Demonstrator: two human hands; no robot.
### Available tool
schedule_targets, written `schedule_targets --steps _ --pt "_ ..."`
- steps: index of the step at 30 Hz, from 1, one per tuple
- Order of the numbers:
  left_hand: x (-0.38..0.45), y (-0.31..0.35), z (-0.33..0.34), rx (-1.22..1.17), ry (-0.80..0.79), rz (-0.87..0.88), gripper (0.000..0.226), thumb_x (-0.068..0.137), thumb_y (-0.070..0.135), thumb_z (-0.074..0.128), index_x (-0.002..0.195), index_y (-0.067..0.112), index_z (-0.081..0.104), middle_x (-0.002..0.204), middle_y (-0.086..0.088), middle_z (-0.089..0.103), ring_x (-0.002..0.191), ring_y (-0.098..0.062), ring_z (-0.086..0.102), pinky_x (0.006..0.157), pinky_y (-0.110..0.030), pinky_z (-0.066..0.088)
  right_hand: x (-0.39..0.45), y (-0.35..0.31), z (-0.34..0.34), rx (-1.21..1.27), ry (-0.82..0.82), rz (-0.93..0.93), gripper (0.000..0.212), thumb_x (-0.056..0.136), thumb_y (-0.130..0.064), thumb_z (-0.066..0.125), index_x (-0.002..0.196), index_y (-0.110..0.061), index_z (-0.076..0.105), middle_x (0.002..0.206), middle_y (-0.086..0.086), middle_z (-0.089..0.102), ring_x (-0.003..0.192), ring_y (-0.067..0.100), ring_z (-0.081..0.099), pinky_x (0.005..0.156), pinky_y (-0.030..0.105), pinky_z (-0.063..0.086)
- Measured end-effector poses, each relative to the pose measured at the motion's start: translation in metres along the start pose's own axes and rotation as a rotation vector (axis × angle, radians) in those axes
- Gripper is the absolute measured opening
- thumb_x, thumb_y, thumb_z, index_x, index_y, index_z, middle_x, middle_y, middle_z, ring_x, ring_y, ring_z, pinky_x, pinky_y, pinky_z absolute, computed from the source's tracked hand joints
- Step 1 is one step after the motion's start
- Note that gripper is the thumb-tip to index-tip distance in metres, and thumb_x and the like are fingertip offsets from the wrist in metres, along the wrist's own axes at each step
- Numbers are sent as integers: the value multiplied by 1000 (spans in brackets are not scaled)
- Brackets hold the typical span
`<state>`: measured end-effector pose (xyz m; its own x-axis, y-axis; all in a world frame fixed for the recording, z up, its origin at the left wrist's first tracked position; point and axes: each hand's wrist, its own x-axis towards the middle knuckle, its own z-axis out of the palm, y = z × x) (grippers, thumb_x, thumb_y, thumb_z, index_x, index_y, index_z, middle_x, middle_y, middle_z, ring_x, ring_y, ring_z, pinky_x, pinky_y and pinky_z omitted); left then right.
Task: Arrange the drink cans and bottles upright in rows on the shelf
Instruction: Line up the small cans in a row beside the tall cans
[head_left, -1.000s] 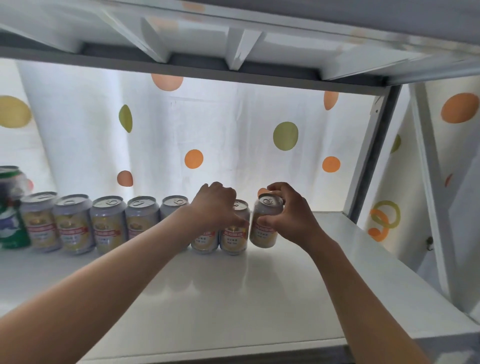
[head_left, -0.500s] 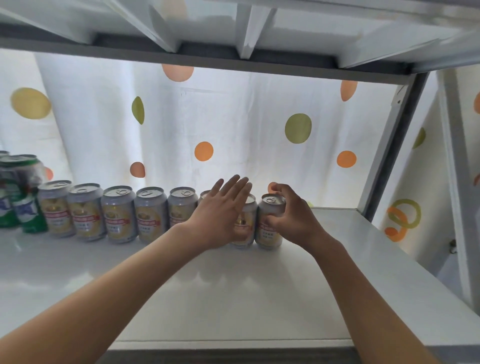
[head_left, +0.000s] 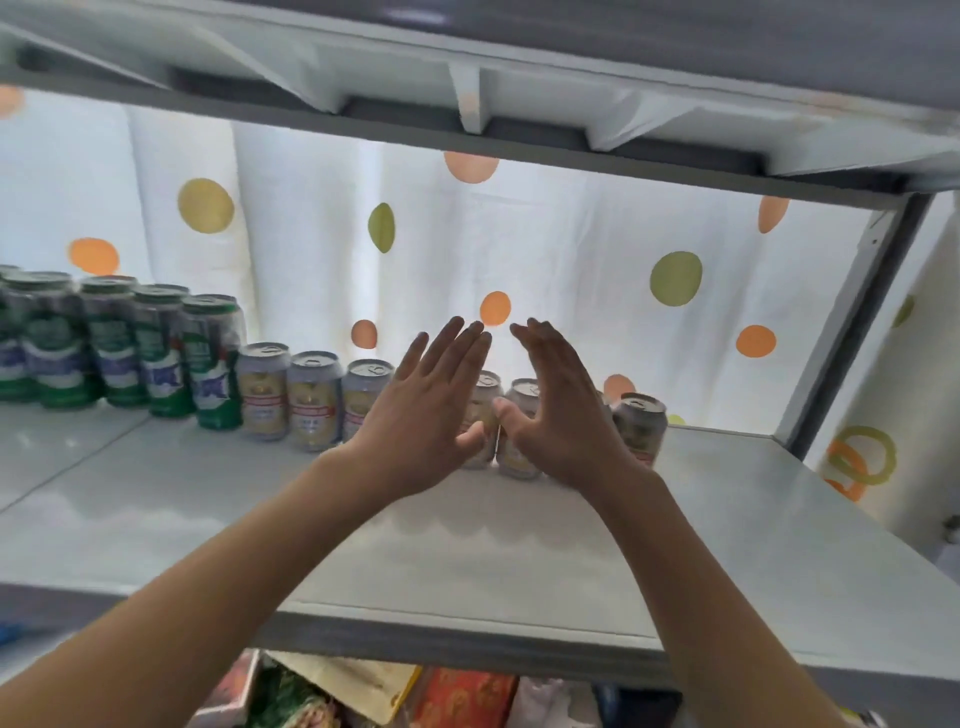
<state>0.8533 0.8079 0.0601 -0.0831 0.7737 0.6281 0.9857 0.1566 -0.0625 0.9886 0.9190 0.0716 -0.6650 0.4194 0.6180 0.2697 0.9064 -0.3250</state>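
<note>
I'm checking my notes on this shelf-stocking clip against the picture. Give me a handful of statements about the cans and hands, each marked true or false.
1. Both hands are open with straight fingers. True: the left hand and the right hand grip nothing.
2. The green cans stand at the right end of the row. False: they stand at the left, and the yellow-label cans run on to their right.
3. One yellow-label can lies on its side. False: every can that shows stands upright.
4. The cans stand along the back of the shelf, before a spotted curtain. True.
5. The rightmost can is held. False: no hand grips it.
</note>
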Motion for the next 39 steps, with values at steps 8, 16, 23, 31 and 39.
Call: schedule_targets --steps 8,16,23,31,39 --pt "-123 -126 -81 42 108 -229 80 89 32 59 153 8 15 161 -4 12 148 -15 -3 121 -40 3 28 -171 103 173 -58 -231 67 88 -21 65 149 -19 35 158 1 30 149 14 19 121 39 22" --pt "-267 -261 -161 187 156 -488 80 75 21 57 147 2 30 154 -13 31 146 -27 19 117 -47 17 49 -341 218 310 -158 -376 63 89 -17 63 147 -16 38 156 2 33 147 16 22 121 37 22" --pt "-379 -355 -221 258 192 -673 72 81 25 52 148 9 30 155 -8 30 145 -23 20 118 -47 16 55 -472 300 443 -223 -395 62 87 -14 62 145 -16 41 154 1 37 142 16 31 117 31 26" --pt "-471 -453 -253 257 225 -916 56 88 20 60 141 15 43 150 -3 39 139 -20 31 115 -38 24 94 -594 397 515 -351 -425 57 90 -18 61 143 -18 42 149 -1 42 135 19 40 108 30 32" --pt "-528 -554 -252 322 113 -1028 47 88 18 63 134 15 52 137 -2 52 128 -21 44 106 -33 35 165 -709 512 669 -402 -329 50 92 -21 62 140 -19 48 144 4 46 125 22 49 92 25 35"
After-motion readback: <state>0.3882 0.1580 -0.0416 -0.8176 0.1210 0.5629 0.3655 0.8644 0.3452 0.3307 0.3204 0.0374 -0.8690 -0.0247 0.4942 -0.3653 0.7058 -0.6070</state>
